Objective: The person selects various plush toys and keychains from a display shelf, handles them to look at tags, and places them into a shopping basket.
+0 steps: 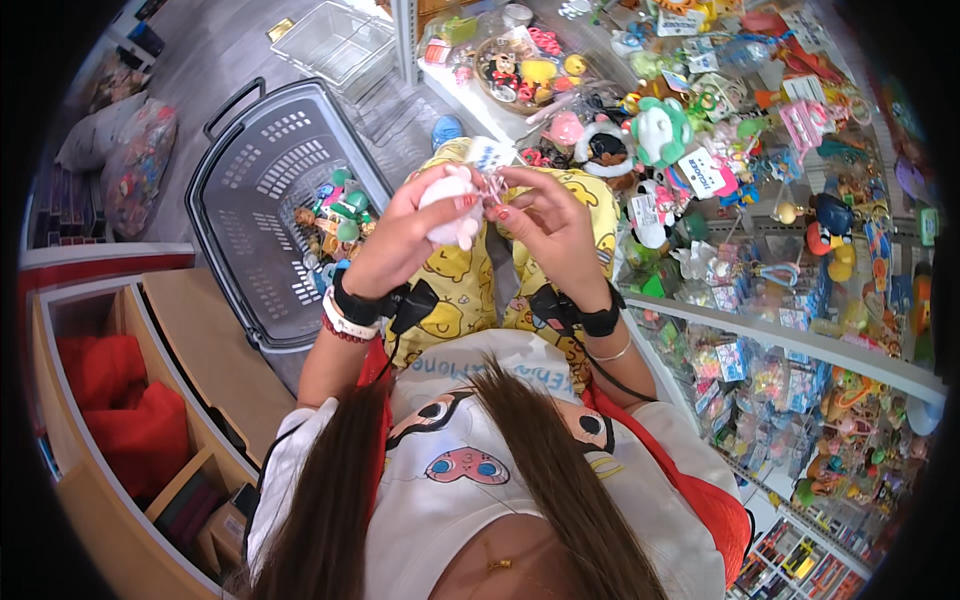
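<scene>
A small pale pink-and-white plush toy point(448, 214) is gripped in my left hand point(401, 232), above my knees. My right hand point(551, 232) pinches a small clear or pink strap piece point(493, 187) at the toy's right side; its exact form is hard to tell. A white tag point(491, 152) with print stands up just beyond my fingers. To the left of my left hand is a grey plastic shopping basket point(281, 142) with several small colourful toys point(345, 214) in it.
At the right, a display shelf point(787, 341) holds many keychains and plush charms, among them a green-and-white plush point(661, 131). A round wicker basket point(480, 71) of small toys stands beyond. Left are an open wooden drawer point(127, 322) with red cloth and a clear bin point(334, 45).
</scene>
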Tool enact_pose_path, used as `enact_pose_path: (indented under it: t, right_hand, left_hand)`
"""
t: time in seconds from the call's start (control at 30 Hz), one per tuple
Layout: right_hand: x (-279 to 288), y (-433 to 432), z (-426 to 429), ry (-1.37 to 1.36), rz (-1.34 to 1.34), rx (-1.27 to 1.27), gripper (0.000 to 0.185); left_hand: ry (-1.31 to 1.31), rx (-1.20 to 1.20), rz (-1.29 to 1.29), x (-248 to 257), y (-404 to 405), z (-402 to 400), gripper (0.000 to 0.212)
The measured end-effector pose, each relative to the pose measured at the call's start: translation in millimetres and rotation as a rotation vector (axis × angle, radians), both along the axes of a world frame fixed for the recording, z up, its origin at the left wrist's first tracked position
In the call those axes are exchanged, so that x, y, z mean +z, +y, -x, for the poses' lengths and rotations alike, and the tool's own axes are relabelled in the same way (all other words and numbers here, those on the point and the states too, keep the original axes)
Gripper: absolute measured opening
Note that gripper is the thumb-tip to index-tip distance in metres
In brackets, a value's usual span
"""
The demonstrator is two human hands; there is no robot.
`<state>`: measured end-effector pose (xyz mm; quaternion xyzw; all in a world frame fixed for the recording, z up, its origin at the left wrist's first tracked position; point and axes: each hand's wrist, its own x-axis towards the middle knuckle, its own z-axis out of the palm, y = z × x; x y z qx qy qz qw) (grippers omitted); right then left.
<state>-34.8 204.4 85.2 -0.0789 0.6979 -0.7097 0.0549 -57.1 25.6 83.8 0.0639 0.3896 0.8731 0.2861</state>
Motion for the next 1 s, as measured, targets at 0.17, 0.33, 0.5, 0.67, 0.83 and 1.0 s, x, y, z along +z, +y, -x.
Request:
enact_pose_path:
  t: [0.17, 0.33, 0.5, 0.67, 0.83, 1.0]
  right_hand:
    - [-8.0, 13.4, -5.7, -0.158, 0.173, 0.056, 0.028]
    - [-9.7, 21.0, -9.4, -0.102, 0.140, -0.025, 0.019]
    - [-11.8, 18.4, -8.6, -0.194, 0.184, -0.123, 0.021]
    - [-12.1, 12.9, -9.1, -0.091, 0.164, -0.027, 0.028]
    - [-13.4, 12.0, -10.0, -0.071, -0.046, 0.034, 0.019]
    - [-10.6, 9.0, -12.1, -0.049, -0.281, 0.003, 0.029]
  left_hand:
    - [0.156, 0.057, 0.161, -9.4, 12.2, -13.4, 0.021]
    - [0.374, 0.028, 0.325, -15.0, 13.1, -18.0, 0.023]
    - [0.256, 0.017, 0.341, -21.7, 13.3, -22.7, 0.024]
    - [0.191, 0.004, 0.368, -25.9, 15.1, -25.6, 0.022]
    - [0.257, 0.103, 0.636, -25.4, 20.3, -28.1, 0.024]
    - [0.351, 0.103, 0.590, -39.9, 20.4, -32.1, 0.028]
